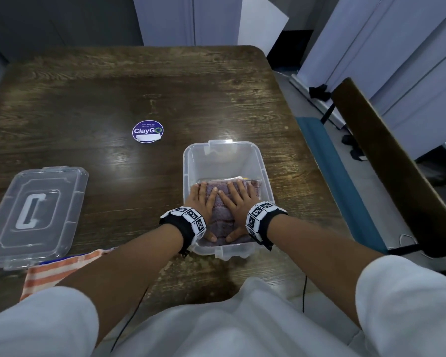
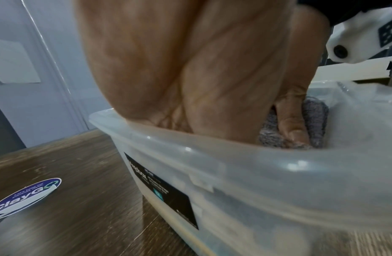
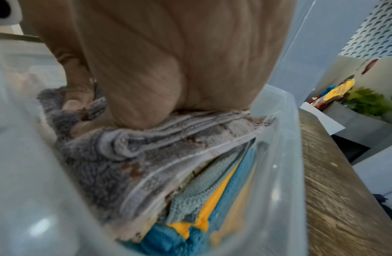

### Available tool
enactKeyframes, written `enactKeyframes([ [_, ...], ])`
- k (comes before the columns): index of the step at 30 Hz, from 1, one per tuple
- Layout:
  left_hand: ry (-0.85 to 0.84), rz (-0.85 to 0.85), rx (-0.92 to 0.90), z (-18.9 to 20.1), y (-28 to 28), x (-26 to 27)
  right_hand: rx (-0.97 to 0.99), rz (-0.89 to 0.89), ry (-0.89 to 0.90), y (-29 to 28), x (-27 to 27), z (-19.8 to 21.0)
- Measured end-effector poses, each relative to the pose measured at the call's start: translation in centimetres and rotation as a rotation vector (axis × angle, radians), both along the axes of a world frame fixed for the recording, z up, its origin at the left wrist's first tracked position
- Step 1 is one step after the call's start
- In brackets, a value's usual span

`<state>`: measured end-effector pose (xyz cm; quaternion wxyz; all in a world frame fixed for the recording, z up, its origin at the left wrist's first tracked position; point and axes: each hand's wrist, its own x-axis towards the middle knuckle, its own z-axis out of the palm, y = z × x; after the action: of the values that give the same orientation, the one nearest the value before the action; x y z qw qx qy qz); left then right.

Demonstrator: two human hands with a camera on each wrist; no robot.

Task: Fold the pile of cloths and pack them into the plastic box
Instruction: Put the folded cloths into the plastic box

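Note:
A clear plastic box (image 1: pixel 256 161) stands on the wooden table, right of centre. Inside it a folded purple-grey towel (image 1: pixel 222 215) lies on top of a stack. Both hands lie flat on that towel with fingers spread: my left hand (image 1: pixel 204 199) on its left half, my right hand (image 1: pixel 238 200) on its right half. In the left wrist view the left thumb (image 2: pixel 293 124) presses the grey towel (image 2: pixel 315 121) behind the box wall (image 2: pixel 234 173). The right wrist view shows the palm (image 3: pixel 168 78) on the towel (image 3: pixel 98 164), with blue, yellow and pale green cloths (image 3: pixel 212 204) stacked below.
The box's clear lid (image 1: pixel 36 215) lies at the table's left. An orange-and-white striped cloth (image 1: pixel 59 271) sits at the near left edge, partly under my left forearm. A round purple sticker (image 1: pixel 147 131) marks the table's middle. A dark chair back (image 1: pixel 386 161) stands to the right.

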<state>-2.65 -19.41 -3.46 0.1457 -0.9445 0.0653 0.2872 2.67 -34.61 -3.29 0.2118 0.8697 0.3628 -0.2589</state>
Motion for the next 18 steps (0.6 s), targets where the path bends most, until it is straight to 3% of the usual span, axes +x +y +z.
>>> enactKeyframes([
  [7,-0.039,-0.019,-0.105,1.1,1.8,-0.3,0.107,0.030,0.022,-0.6,0.5,3.0],
  [11,-0.042,-0.021,-0.202,2.5,3.1,-0.5,0.101,-0.045,0.070,0.7,1.0,5.4],
  [15,-0.097,0.060,-0.486,3.3,5.4,-1.1,0.190,-0.146,0.110,2.5,1.6,7.7],
  [18,-0.231,0.144,-0.722,2.3,7.2,-1.7,0.332,-0.200,0.143,4.3,1.3,9.3],
])
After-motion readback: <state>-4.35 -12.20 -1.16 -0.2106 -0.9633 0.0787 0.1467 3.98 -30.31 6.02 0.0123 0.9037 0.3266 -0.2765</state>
